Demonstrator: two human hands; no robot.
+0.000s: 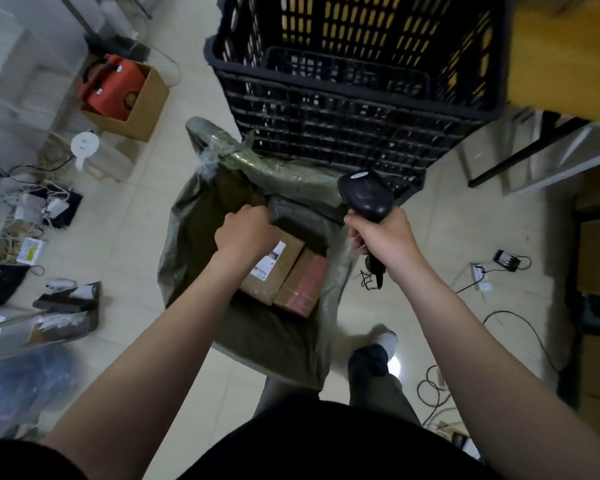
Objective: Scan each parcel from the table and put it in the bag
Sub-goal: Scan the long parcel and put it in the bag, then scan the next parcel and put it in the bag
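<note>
Bagging, by the look of it, a labelled parcel (274, 271) lying inside the green bag (201, 188), left hand (243, 233) curling over its far edge, right hand (381, 237) gripping the scanner (366, 194) at right; next calling for letting go.

Pale floor tiles (146, 188) run under a black slatted crate (343, 98). Left of the crate sits an open cardboard box (142, 109) with something orange inside. Farther left are a round white appliance (84, 147) and tangled cables (25, 202). Right of the crate stands a yellow wooden table (565, 57), with a white power strip (480, 277) on the floor below it.
</note>
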